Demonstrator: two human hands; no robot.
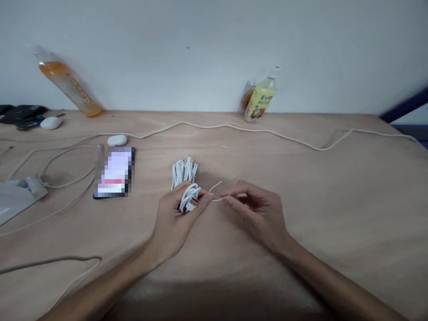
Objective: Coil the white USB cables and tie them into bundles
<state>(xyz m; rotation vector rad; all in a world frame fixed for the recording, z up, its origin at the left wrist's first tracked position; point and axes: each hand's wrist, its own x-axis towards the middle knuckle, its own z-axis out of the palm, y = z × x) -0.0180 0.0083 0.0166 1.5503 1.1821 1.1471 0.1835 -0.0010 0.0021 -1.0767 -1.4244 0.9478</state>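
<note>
My left hand (179,214) is closed around a coiled white USB cable (190,196), whose plug end shows by the thumb. A thin white twist tie (217,199) comes out from between my left thumb and finger, with one loose end sticking up. My right hand (257,211) pinches the tie's other end between thumb and forefinger. Just beyond my left hand lies a pile of bundled white cables (183,171), partly hidden by that hand. Farther off on the table rests a small white strip (224,146).
A phone (115,171) and a white earbud case (117,140) lie to the left. One long white cord (234,127) runs across the wooden table (334,200). By the wall stand an orange drink bottle (72,84) and a yellow drink bottle (261,100).
</note>
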